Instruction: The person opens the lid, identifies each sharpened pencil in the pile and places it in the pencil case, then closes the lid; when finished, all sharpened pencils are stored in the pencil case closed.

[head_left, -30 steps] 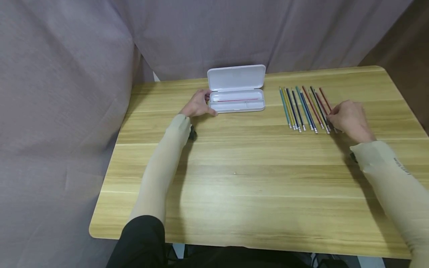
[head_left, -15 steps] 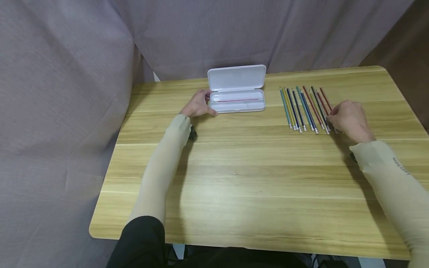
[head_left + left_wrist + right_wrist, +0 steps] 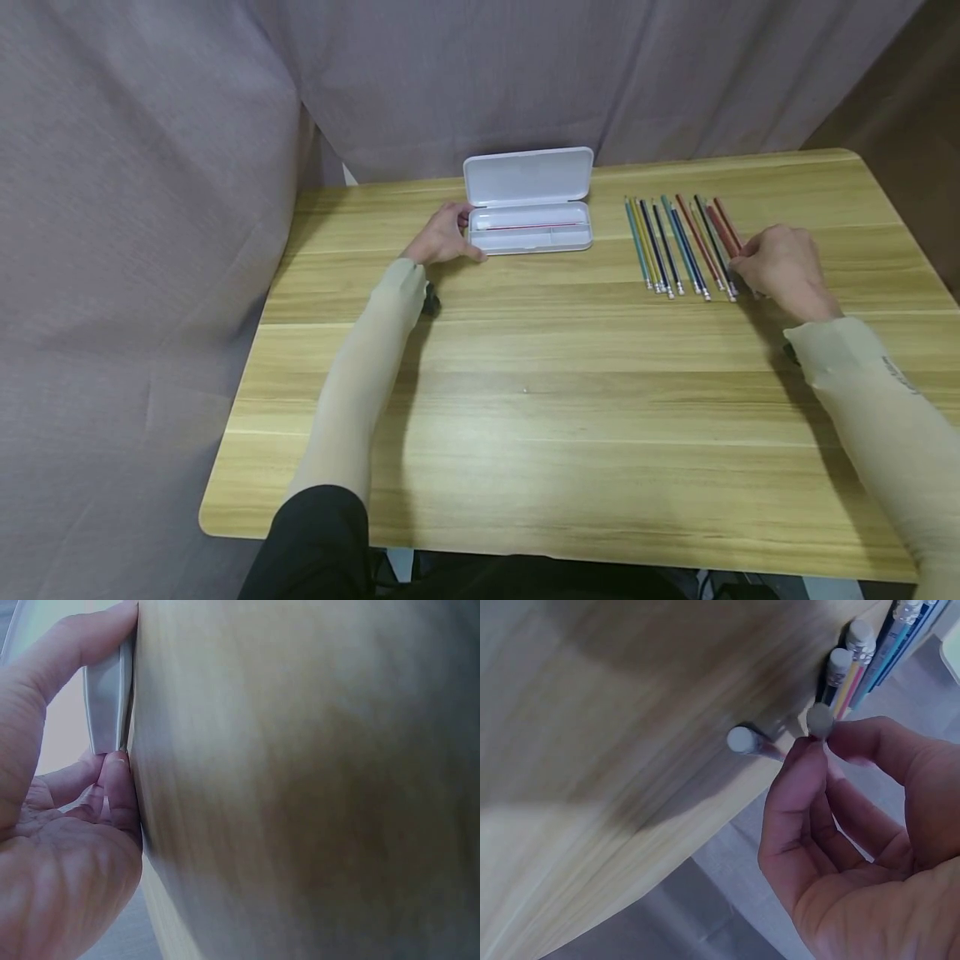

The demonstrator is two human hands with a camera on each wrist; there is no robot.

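On wooden table (image 3: 570, 375), grey curtain (image 3: 150, 167) behind and at left. One white case (image 3: 529, 225), lid up, far centre; one red pencil (image 3: 534, 224) inside, lengthwise. Row of about eleven pencils (image 3: 678, 244) right of case, eraser ends toward person: blue, yellow, teal, red, dark. Left hand (image 3: 444, 236) grips case's left end, thumb and finger on its edge. Right hand (image 3: 780, 265) at row's right edge, pinches eraser end of one pencil (image 3: 820, 720).
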